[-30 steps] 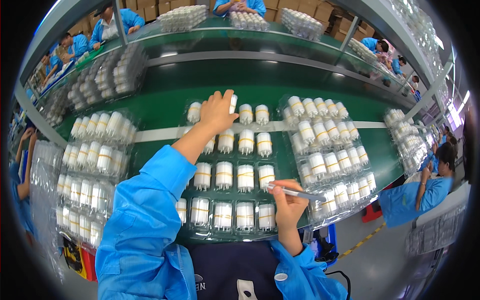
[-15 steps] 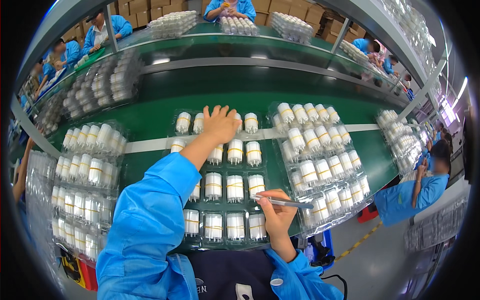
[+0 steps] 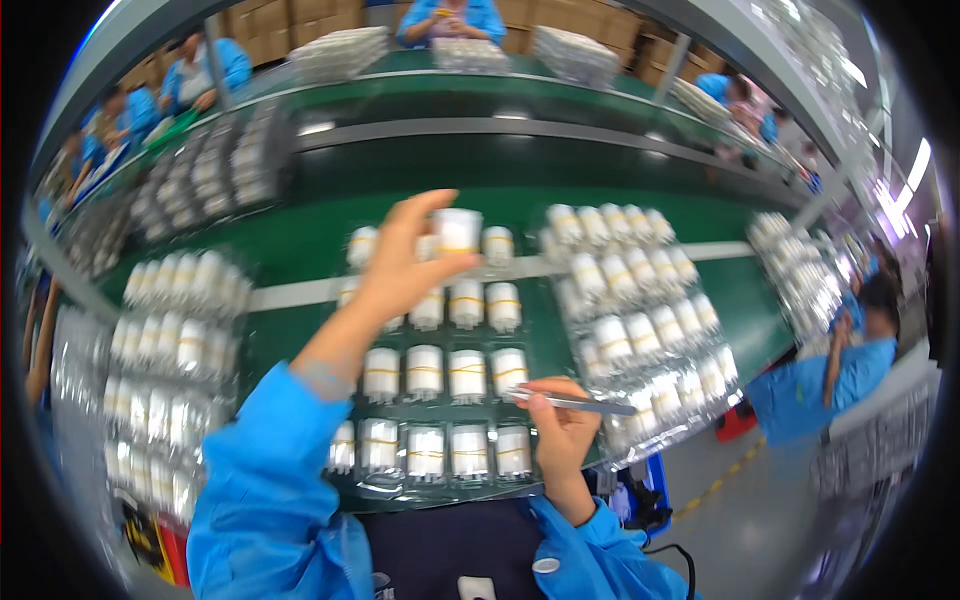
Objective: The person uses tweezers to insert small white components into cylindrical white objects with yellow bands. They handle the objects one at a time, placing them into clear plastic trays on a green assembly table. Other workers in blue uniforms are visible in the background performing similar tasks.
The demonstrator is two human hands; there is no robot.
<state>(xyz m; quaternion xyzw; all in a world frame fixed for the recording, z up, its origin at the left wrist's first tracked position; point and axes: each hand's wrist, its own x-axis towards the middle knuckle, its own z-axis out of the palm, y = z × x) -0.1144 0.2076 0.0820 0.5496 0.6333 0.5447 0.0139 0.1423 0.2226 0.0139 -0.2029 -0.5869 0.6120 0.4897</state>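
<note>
My left hand (image 3: 395,265) pinches a white cylinder with a yellow band (image 3: 459,228) between thumb and fingers, above the far rows of a clear plastic tray (image 3: 445,492). Rows of similar white cylinders (image 3: 467,376) stand upright in that tray, each ringed by a thin yellow band; several show short prongs at the base. Some far ones are hidden by my hand and forearm. In my right hand (image 3: 563,430) is a pair of metal tweezers (image 3: 590,404), held level by the tray's right edge, tips close to a cylinder in the right column (image 3: 509,370).
Filled trays are stacked at left (image 3: 175,340) and right (image 3: 640,330) on the green bench (image 3: 340,180). A metal rail (image 3: 470,128) crosses behind. Co-workers in blue (image 3: 850,370) sit around. A blue bin (image 3: 650,495) stands below the bench edge.
My left hand has lifted a cylinder from the far row and turned, drawing slightly back. The tweezers in my right hand have barely moved. The view has shifted a little and blurred.
</note>
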